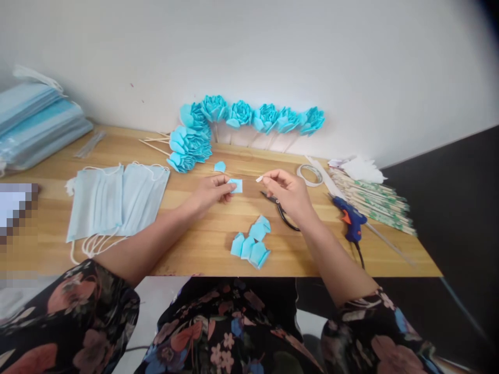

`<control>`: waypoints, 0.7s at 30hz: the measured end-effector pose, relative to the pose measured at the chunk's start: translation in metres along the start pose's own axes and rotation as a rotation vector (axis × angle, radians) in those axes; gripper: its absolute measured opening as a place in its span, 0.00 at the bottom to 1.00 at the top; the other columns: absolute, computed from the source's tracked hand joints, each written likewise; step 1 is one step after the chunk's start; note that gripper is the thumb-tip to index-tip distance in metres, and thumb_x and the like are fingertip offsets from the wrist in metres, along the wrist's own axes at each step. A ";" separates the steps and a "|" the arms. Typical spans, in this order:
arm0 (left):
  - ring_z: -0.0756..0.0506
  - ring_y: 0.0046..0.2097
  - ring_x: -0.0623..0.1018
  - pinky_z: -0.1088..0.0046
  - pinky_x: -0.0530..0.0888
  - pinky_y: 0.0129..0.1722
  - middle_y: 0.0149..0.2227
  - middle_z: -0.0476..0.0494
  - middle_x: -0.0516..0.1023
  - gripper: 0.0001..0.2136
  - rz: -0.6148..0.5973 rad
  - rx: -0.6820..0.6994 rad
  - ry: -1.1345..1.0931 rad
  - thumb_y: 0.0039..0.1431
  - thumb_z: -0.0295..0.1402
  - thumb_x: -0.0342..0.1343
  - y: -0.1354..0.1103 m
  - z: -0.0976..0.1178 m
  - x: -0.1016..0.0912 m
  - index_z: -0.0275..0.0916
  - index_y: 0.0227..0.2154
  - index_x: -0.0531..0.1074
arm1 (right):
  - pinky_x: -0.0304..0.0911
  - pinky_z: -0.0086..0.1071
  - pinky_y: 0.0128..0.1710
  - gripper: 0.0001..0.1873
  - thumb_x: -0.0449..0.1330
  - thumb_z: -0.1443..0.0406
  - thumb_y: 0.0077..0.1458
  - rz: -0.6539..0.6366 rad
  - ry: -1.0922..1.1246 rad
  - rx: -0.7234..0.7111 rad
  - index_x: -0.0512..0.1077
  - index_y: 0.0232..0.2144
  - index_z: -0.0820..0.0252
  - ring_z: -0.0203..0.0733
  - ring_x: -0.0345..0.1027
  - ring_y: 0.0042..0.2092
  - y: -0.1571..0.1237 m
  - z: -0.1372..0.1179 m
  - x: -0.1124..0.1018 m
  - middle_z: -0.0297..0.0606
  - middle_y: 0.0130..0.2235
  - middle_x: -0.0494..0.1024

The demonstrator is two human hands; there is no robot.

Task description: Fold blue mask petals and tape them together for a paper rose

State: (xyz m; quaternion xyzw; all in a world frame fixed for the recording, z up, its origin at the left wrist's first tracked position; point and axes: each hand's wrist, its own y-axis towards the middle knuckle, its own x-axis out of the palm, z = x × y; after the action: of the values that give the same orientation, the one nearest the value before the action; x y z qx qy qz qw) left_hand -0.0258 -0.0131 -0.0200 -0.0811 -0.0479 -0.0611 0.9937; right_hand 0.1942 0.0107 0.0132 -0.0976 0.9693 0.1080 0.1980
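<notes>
My left hand (pixel 218 189) pinches a small blue fabric square (pixel 238 185) over the middle of the table. Across from it, my right hand (pixel 286 191) is closed on a small white strip (pixel 259 179) between thumb and fingertips. A gap separates the square from the strip. Beneath my right hand lies a pair of scissors (pixel 287 218) with black handles, partly hidden. Several folded blue petals (pixel 251 244) rest nearer to me. Just beyond my left hand is one more blue petal (pixel 220 166).
Blue fabric flowers on sticks (pixel 239 114) stand along the wall, others lie at left. Face masks (pixel 117 200) and a wrapped mask pack (pixel 39 124) are left. At right are a tape roll (pixel 320 176), a blue glue gun (pixel 353 221) and paper-wrapped chopsticks (pixel 378 200).
</notes>
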 end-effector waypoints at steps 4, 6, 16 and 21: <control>0.52 0.25 0.71 0.76 0.66 0.28 0.22 0.51 0.72 0.13 -0.024 0.039 0.012 0.52 0.41 0.63 0.002 -0.003 -0.003 0.36 0.26 0.69 | 0.66 0.30 0.32 0.10 0.63 0.57 0.55 -0.113 0.089 -0.041 0.78 0.32 0.56 0.34 0.67 0.30 0.014 -0.016 0.013 0.33 0.33 0.79; 0.53 0.25 0.70 0.76 0.66 0.28 0.21 0.51 0.71 0.12 -0.020 0.036 0.006 0.53 0.40 0.62 0.002 -0.003 -0.003 0.36 0.25 0.69 | 0.66 0.31 0.33 0.10 0.62 0.57 0.57 -0.142 0.061 -0.075 0.78 0.33 0.56 0.36 0.70 0.32 0.018 -0.014 0.018 0.34 0.36 0.79; 0.53 0.24 0.69 0.77 0.65 0.27 0.21 0.52 0.71 0.08 0.050 0.044 0.061 0.57 0.34 0.59 0.001 0.001 0.000 0.35 0.27 0.71 | 0.71 0.40 0.49 0.04 0.64 0.62 0.56 -0.145 0.018 -0.258 0.75 0.34 0.54 0.44 0.73 0.51 0.010 0.020 0.028 0.39 0.47 0.78; 0.54 0.24 0.69 0.78 0.64 0.26 0.20 0.53 0.70 0.07 0.062 0.044 0.082 0.58 0.31 0.58 0.002 0.001 0.000 0.35 0.26 0.70 | 0.71 0.45 0.53 0.19 0.65 0.62 0.54 -0.109 0.003 -0.211 0.72 0.49 0.50 0.47 0.72 0.55 0.009 0.016 0.029 0.38 0.53 0.78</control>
State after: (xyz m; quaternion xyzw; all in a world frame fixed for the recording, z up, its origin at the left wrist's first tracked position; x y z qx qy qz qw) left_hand -0.0255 -0.0109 -0.0194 -0.0582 -0.0058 -0.0328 0.9977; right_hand 0.1720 0.0195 -0.0115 -0.1707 0.9462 0.1981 0.1905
